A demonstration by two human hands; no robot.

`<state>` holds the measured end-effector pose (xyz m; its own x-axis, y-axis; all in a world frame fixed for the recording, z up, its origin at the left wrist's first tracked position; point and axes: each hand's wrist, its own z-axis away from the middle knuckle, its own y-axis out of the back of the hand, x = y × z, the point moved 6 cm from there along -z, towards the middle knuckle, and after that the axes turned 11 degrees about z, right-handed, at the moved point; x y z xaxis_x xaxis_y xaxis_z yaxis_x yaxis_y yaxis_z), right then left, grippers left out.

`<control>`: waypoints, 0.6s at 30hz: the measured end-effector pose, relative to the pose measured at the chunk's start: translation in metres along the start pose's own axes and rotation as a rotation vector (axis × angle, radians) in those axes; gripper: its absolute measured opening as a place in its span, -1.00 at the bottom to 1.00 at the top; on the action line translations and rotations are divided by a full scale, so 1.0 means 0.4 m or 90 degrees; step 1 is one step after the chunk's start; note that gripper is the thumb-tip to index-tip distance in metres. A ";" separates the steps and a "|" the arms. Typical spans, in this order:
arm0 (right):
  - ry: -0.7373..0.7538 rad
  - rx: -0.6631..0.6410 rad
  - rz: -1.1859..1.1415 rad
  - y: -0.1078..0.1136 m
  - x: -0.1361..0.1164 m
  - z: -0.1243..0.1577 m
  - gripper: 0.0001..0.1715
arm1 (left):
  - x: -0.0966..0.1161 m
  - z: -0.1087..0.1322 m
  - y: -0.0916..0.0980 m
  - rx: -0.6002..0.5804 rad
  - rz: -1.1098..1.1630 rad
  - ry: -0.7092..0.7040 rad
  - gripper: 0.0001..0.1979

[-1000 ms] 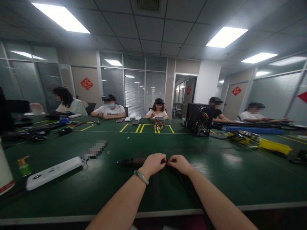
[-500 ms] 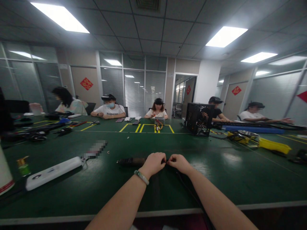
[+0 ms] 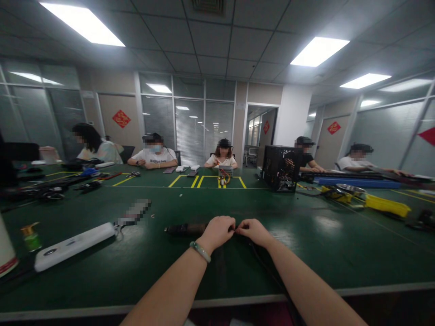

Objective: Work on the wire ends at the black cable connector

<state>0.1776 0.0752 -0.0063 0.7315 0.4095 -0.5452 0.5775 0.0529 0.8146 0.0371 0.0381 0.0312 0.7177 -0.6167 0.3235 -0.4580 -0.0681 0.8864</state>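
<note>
A dark cylindrical power tool (image 3: pixel 186 229) with a brownish middle and a narrow tip lies crosswise on the green table, its tip pointing left. My left hand (image 3: pixel 219 231), with a bangle on the wrist, is closed over the tool's right end and hides it. Close beside it, my right hand (image 3: pixel 253 231) pinches something thin and dark that appears to be the tool's cord. The black cord (image 3: pixel 261 258) comes out below my right hand and runs down toward the table's near edge. The exact spot between my fingertips is too small to make out.
Left of the tool lie a white power strip (image 3: pixel 76 244) and a small green pump bottle (image 3: pixel 31 237). A black computer case (image 3: pixel 280 167) stands at the back right, near a yellow tray (image 3: pixel 387 206). Several people sit across the table (image 3: pixel 136 280).
My hands and the tool stay almost in place. At the far right, a co-worker's outstretched hand has come down and in. The view has shifted very slightly.
</note>
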 end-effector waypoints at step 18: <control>0.015 0.030 0.014 -0.005 0.002 -0.008 -0.74 | 0.003 0.001 0.009 0.012 0.005 0.041 -0.90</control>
<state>0.1761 0.0783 -0.0077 0.7361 0.4315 -0.5215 0.5780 0.0000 0.8160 0.0361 0.0366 0.0347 0.7463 -0.5651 0.3516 -0.4729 -0.0784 0.8776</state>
